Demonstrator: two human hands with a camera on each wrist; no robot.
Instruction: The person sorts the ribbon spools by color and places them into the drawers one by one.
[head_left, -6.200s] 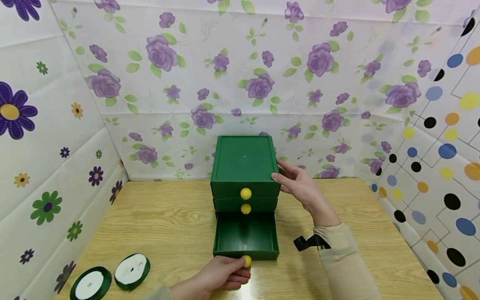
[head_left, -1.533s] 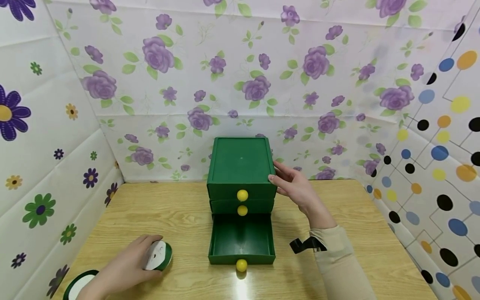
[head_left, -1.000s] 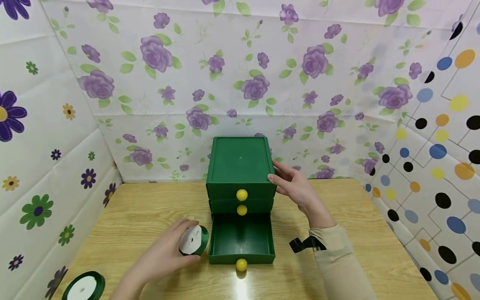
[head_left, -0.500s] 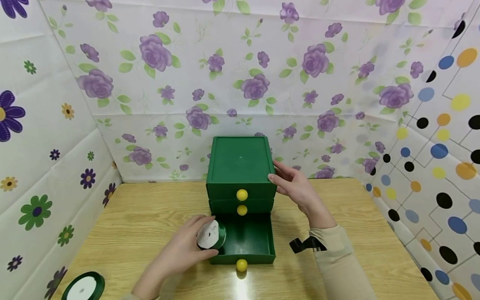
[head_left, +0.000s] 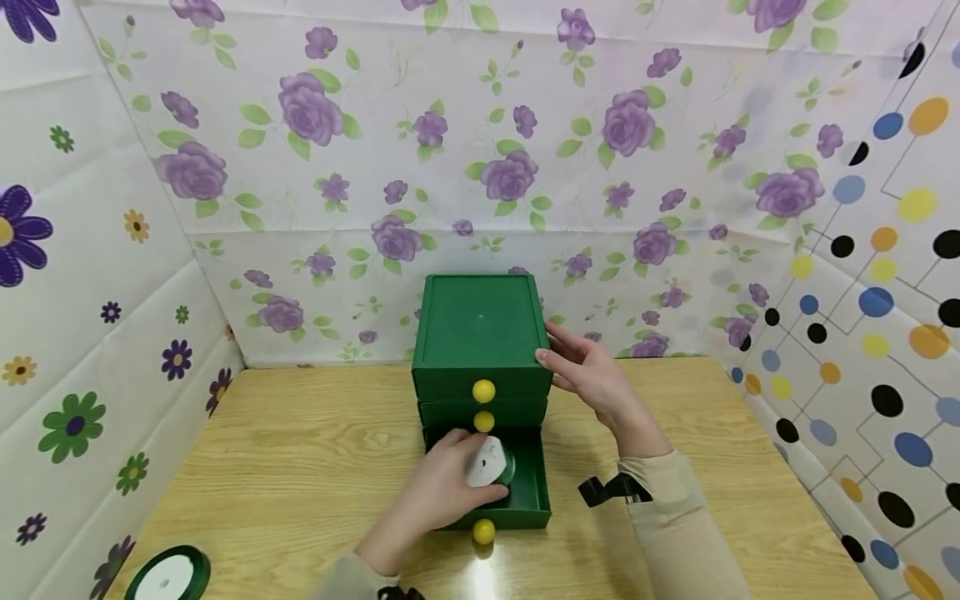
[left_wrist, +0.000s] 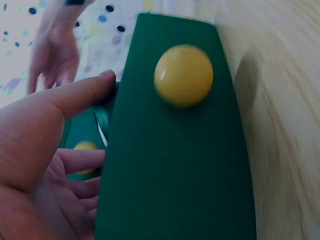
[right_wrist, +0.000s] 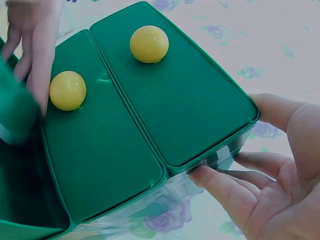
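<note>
In the head view my left hand (head_left: pixel 450 483) pinches a spool of dark green ribbon (head_left: pixel 490 463), its white label facing up. Hand and spool are inside the pulled-out bottom drawer (head_left: pixel 534 475) of a green drawer cabinet (head_left: pixel 483 321). The left wrist view shows the green drawer front (left_wrist: pixel 175 165) with its yellow knob (left_wrist: pixel 183 76), beside my thumb; the spool is mostly hidden there. Blurred green ribbon (right_wrist: pixel 17 107) appears over the drawer in the right wrist view. My right hand (head_left: pixel 596 379) rests against the cabinet's right side near the top corner, fingers fairly straight.
Another green ribbon spool (head_left: pixel 168 575) lies on the wooden table (head_left: pixel 300 450) at the front left. Two closed drawers with yellow knobs (head_left: pixel 483 391) sit above the pulled-out one. Patterned cloth walls (head_left: pixel 337 275) stand behind and at both sides.
Earlier the left hand held the bottom drawer's knob, then took a spool from the table and carried it right, over the drawer's left wall and into the drawer. The right hand stays against the cabinet.
</note>
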